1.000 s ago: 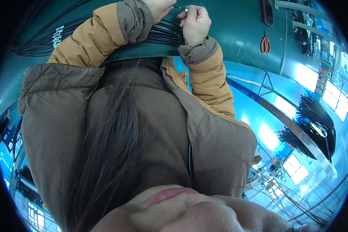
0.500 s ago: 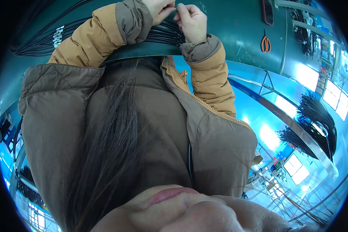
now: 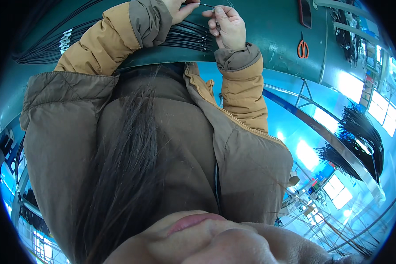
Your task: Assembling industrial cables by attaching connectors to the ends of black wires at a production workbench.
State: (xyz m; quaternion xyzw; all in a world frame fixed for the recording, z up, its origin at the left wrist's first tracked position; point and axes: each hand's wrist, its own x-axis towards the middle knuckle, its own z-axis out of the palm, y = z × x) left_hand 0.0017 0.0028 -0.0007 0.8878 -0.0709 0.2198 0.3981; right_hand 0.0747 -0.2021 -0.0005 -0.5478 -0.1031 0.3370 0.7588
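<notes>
Near the top edge, my left hand (image 3: 181,10) is closed in a pinch on a thin black cable (image 3: 207,5), whose short end points to the right. My right hand (image 3: 231,27) is closed at that end, thumb against forefinger on a small metal piece (image 3: 214,9). More small shiny bits (image 3: 218,25) show among its curled fingers; their kind is unclear. Under and between my wrists lies a bundle of black cables (image 3: 187,37), their tips lined up below the right hand. The top edge cuts off part of my left hand.
The cables lie on a green table (image 3: 275,46). White clip-like pieces (image 3: 65,40) sit across them at left. To the right are orange-handled scissors (image 3: 302,49) and a dark, red-edged flat object (image 3: 304,14). Black cable bundles (image 3: 361,136) hang by a metal rail (image 3: 330,134).
My right hand has moved right and slightly down, away from my left. A stretch of black cable now shows between them, and small metal bits show in the right hand.
</notes>
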